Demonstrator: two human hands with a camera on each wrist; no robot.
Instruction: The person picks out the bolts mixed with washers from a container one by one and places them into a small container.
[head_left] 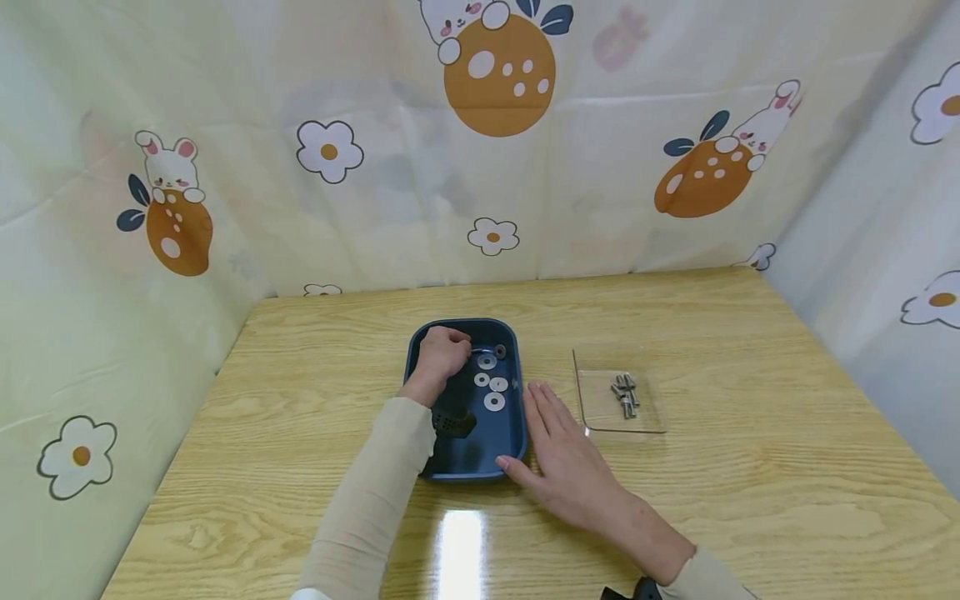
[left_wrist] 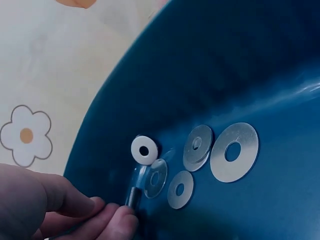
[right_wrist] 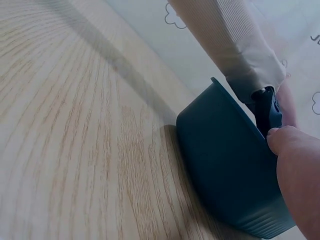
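My left hand (head_left: pixel 444 354) reaches into the blue bin (head_left: pixel 468 477) near its far end, fingers curled. In the left wrist view its fingertips overlap one end of a small metal screw (left_wrist: pixel 133 196) lying by the bin wall; I cannot tell whether they pinch it. Several flat metal washers (head_left: pixel 494 402) lie on the bin floor, some overlapping; one pale washer (left_wrist: pixel 144 150) sits close to the screw. My right hand (head_left: pixel 562 467) lies along the bin's right side with straight fingers, its thumb (right_wrist: pixel 280 140) at the rim.
To the right of the bin stands a clear plastic tray (head_left: pixel 622 431) holding several small metal screws (head_left: pixel 626 395). All of it rests on a wood-grain table (head_left: pixel 750 467). A patterned cloth (head_left: pixel 405 192) hangs behind and at both sides.
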